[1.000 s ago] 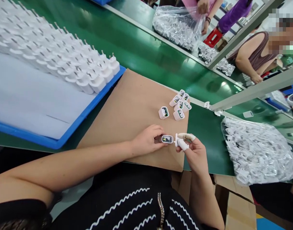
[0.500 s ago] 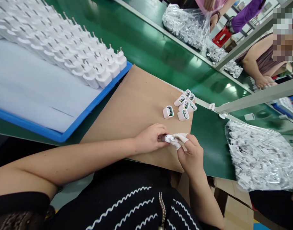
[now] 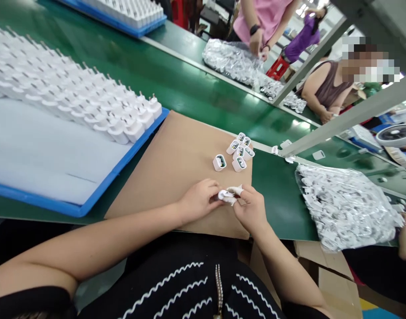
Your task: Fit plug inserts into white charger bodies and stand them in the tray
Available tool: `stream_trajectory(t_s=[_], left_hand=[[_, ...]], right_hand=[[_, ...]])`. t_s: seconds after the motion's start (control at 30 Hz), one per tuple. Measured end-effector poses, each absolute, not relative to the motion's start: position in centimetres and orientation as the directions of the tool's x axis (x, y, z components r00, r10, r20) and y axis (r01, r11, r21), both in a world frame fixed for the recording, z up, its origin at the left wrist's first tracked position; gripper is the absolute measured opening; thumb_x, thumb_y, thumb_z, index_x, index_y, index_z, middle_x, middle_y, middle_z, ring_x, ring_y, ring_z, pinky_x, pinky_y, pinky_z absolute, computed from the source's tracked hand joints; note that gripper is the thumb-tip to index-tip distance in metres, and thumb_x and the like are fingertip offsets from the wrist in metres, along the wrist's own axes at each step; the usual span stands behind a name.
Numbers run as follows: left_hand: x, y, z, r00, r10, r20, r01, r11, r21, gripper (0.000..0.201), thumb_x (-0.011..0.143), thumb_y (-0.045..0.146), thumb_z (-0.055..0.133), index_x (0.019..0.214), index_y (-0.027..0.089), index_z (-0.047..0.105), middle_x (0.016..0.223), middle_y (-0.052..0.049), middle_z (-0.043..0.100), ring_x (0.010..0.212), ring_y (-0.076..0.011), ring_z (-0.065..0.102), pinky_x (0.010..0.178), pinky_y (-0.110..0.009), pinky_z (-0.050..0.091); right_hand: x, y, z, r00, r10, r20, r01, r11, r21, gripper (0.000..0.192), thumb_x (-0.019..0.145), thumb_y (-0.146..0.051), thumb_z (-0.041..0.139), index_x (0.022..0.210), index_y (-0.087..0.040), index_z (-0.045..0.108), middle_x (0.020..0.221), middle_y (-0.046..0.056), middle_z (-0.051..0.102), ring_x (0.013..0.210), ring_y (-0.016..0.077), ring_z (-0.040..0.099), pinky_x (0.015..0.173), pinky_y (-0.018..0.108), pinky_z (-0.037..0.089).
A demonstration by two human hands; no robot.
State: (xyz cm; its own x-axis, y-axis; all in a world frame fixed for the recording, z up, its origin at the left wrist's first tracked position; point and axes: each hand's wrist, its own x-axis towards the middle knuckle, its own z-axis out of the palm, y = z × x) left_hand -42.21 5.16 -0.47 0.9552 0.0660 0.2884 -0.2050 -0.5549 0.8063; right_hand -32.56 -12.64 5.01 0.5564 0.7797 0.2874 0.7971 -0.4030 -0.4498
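Observation:
Over the front of a brown cardboard sheet (image 3: pixel 163 177), both of my hands meet at a small white plastic charger part (image 3: pixel 223 194). My left hand (image 3: pixel 201 200) pinches it from the left. My right hand (image 3: pixel 251 206), with white covers on its thumb and finger, grips it from the right. Fingers hide much of the part. Just beyond my hands, several open white charger housings (image 3: pixel 240 153) with circuit boards inside stand clustered on the sheet. One white housing (image 3: pixel 219 162) stands a little apart, to their left.
At left, a blue tray (image 3: pixel 86 206) holds rows of white plug adapters (image 3: pixel 113 110). A clear bag of small white parts (image 3: pixel 349 208) lies at right. A metal post (image 3: pixel 339 128) slants across the green bench (image 3: pixel 176 75). Co-workers sit and stand opposite.
My view has shifted, showing more of the far side. Both hands stay together at the white part, which has turned so its rounded white end shows more.

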Motion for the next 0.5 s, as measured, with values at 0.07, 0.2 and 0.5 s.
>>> stream_trajectory(t_s=[0.07,0.2,0.5], left_hand=[[-42.3,4.8,-0.4,0.952,0.057,0.301,-0.192,-0.655,0.731,0.026,0.099,0.031,0.066,0.121,0.018,0.070,0.111,-0.011,0.073,0.102,-0.0266,0.065,0.093,-0.041,0.054],[-42.8,4.9,0.5,0.966,0.019,0.258,-0.179,-0.669,0.722,0.039,0.098,0.023,0.066,0.137,0.018,0.063,0.114,-0.010,0.075,0.100,-0.0266,0.066,0.093,-0.043,0.055],[-50.9,13.0,6.1,0.604,0.581,0.546,-0.045,-0.659,0.751,0.032,0.095,0.032,0.073,0.124,0.022,0.069,0.119,-0.007,0.074,0.106,-0.0212,0.070,0.097,-0.034,0.055]], right_hand=[[-33.2,-12.8,4.4,0.628,0.709,0.321,0.736,-0.405,-0.543,0.023,0.086,-0.015,0.061,0.099,-0.022,0.078,0.076,0.002,0.062,0.070,0.0166,0.060,0.066,0.028,0.051],[-32.2,-12.8,3.8,0.642,0.729,0.236,0.590,-0.274,-0.760,0.021,0.083,-0.033,0.075,0.100,-0.023,0.078,0.083,0.003,0.066,0.073,0.0167,0.060,0.070,0.030,0.053],[-11.1,-14.3,6.2,0.867,0.392,0.308,0.491,-0.784,-0.381,0.031,0.080,-0.028,0.064,0.105,-0.015,0.078,0.086,0.017,0.065,0.085,0.0326,0.064,0.080,0.050,0.045]])
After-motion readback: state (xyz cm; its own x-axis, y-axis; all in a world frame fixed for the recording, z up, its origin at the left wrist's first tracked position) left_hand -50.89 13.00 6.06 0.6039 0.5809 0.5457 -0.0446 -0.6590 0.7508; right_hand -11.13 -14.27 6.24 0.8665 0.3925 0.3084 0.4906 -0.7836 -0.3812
